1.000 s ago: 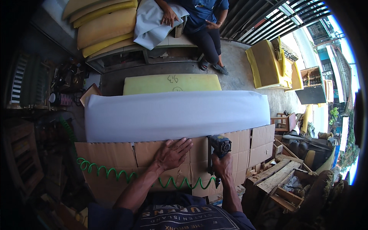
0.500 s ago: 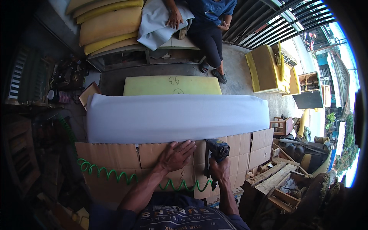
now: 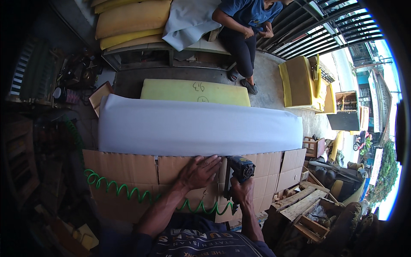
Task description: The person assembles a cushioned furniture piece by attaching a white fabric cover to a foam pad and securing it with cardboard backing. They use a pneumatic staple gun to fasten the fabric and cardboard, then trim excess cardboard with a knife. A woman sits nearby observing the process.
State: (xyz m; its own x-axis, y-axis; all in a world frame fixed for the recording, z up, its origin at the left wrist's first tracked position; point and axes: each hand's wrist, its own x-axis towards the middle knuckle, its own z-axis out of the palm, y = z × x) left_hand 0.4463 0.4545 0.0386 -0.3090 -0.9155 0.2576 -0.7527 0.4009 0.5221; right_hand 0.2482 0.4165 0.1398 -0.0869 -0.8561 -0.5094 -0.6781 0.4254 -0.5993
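My right hand (image 3: 243,191) is wrapped round the handle of a black pneumatic staple gun (image 3: 241,166). The gun's nose meets the top edge of a brown cardboard sheet (image 3: 128,168), where it borders pale grey-white upholstery material (image 3: 192,127) stretched over a long, padded-looking piece. A green coiled air hose (image 3: 132,193) runs from the gun's lower end off to the left. Just left of the gun, my left hand (image 3: 199,172) lies flat on the cardboard, fingers stretched toward that border and holding nothing. The gun's tip is partly hidden.
Behind the covered piece lies a yellow foam block (image 3: 171,91). Foam cushions (image 3: 130,21) and grey fabric (image 3: 188,23) rest on a bench, with a person (image 3: 248,34) beside it. Scrap wood (image 3: 304,203) stands at right; a yellow-and-brown seat frame (image 3: 299,81) is farther back.
My staple gun has shifted slightly left, nearer my left hand, which stays flat on the cardboard. The other person has taken a hand off the grey fabric and brought both hands together.
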